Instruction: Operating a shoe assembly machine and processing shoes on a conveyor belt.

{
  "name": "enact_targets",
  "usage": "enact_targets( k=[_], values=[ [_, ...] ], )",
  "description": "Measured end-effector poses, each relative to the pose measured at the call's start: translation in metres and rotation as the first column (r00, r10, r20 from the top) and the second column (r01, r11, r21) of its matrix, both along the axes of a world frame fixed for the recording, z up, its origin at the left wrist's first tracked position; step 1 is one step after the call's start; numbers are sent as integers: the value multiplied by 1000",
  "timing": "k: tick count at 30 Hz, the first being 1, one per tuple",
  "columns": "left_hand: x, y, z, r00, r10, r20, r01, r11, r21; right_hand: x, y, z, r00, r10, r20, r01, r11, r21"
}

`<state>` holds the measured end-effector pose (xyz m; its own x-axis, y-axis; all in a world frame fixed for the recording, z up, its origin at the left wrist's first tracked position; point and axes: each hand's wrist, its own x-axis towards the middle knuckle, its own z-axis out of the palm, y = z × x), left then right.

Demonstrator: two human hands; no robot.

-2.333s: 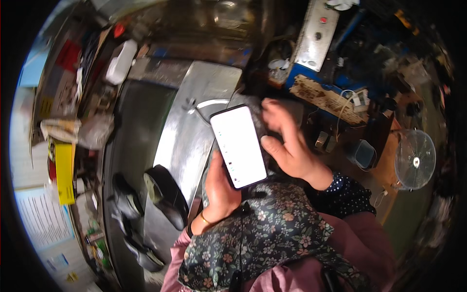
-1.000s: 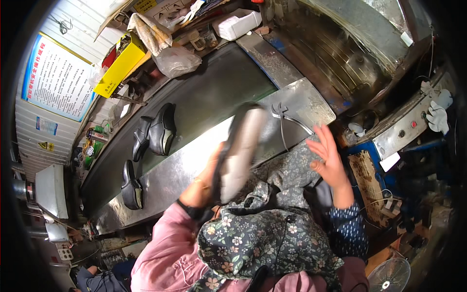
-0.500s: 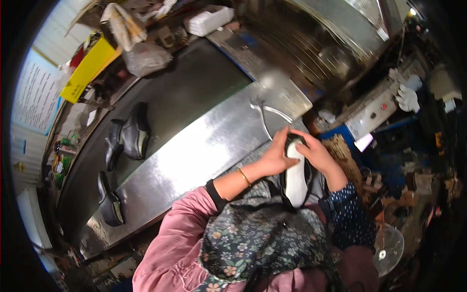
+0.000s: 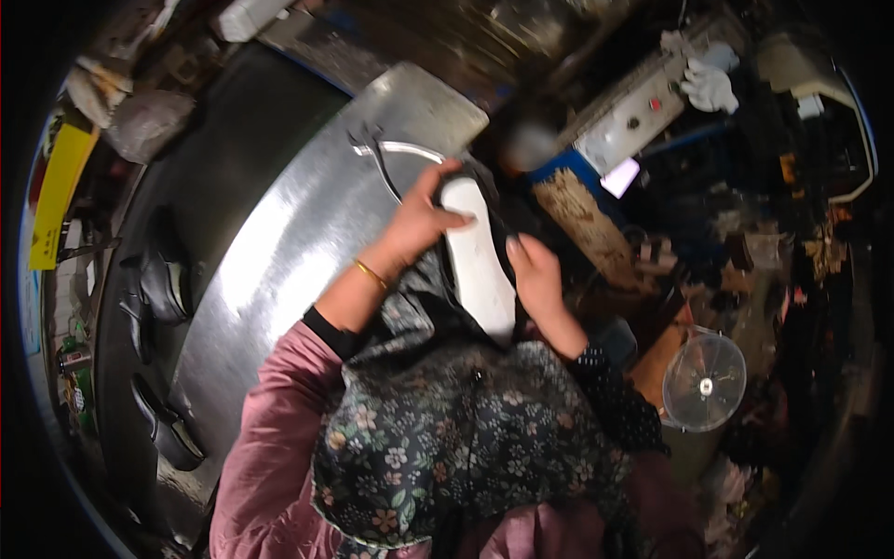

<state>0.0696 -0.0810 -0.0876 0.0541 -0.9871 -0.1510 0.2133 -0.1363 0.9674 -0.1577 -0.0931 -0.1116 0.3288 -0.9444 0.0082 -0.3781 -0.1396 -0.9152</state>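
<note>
Figure: view from above of a person at a steel counter point(image 4: 279, 252). The left hand point(image 4: 417, 219) was clamped over the toe end of a shoe with a white sole point(image 4: 477, 261), fingers curled on the tip; the right hand point(image 4: 533, 275) gripped its far side, thumb along the sole's edge. The shoe was held sole-up just off the counter's near edge, above the floral apron point(image 4: 447, 438), not resting on the steel. Judged from this, the shoe was firmly in hand and turned for work on the sole; whatever was to be done to the sole appeared not yet begun. Dark shoes point(image 4: 163, 279) lay along the counter's far left edge, and a small fan point(image 4: 703, 380) stood to the right. Compared with 2.3 s earlier, the phone then held in the left hand had gone, replaced by the shoe.
</note>
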Motion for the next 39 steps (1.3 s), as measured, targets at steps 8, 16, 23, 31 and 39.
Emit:
enact_targets(
  k=[8, 16, 23, 31, 39],
  values=[
    [-1, 13, -8, 973, -22, -228, 40, 996, 76, 20, -17, 11, 996, 92, 15, -91, 995, -43],
    [-7, 13, -1, 994, -32, -100, 38, 998, 55, 23, -50, -15, 998, 66, 2, -65, 981, 185],
    [-5, 17, -7, 995, -57, -76, 65, 993, 95, -20, 22, 12, 992, 119, -40, -112, 982, 155],
    [-12, 12, -5, 975, 52, -214, -21, 989, 144, 6, 16, -47, 984, 50, 170, -123, 882, 455],
    [-4, 8, -8, 978, 42, -205, -19, 993, 114, 45, -4, 31, 728, 105, -677, -469, 798, -380]
  ],
)
